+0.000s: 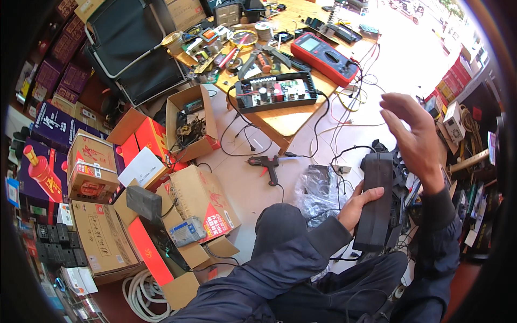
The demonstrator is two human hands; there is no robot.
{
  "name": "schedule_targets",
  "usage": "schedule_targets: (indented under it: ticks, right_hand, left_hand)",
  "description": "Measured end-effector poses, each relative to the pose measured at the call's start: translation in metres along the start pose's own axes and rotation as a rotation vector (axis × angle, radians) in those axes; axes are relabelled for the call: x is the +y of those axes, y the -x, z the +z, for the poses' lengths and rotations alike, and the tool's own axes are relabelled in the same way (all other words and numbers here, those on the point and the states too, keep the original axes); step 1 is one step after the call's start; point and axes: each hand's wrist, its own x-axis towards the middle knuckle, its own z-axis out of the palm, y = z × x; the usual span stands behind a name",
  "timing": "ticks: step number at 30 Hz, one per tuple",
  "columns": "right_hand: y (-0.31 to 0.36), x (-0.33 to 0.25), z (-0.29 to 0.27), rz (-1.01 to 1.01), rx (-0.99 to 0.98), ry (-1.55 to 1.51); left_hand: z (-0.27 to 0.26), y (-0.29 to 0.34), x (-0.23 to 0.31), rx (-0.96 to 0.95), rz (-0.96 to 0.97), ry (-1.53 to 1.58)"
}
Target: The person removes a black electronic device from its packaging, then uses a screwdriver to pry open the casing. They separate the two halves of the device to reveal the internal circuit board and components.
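Note:
My left hand (360, 209) grips a long black plastic case (377, 226), its thumb lying across the upper face. A black cable leads off near the far end of the case. My right hand (413, 141) is raised beyond and to the right of the case, with nothing in it and its thumb apart from the extended fingers. To the left of the case lies a crumpled clear plastic bag (318, 191). A black glue gun (271, 166) rests on the tiled floor past my knee.
On the wooden table (291, 121) are an opened black case with a circuit board (277, 92), a red multimeter (323, 56) and scattered tools. Cardboard boxes (97, 229) crowd the left. A folding chair (132, 48) stands behind them. Cables trail across the floor; cluttered shelves line the right.

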Motion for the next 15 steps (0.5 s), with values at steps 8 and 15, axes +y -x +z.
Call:
schedule_targets:
  ticks: [8, 15]
  right_hand:
    - [-0.123, -0.02, 0.109, -0.393, -0.149, 0.228]
    - [-0.185, -0.01, 0.188, -0.319, -0.403, 0.432]
  left_hand:
    - [-0.015, -0.004, 0.01, 0.049, 0.005, 0.046]
    - [-0.03, -0.016, 0.006, -0.062, 0.1, 0.17]
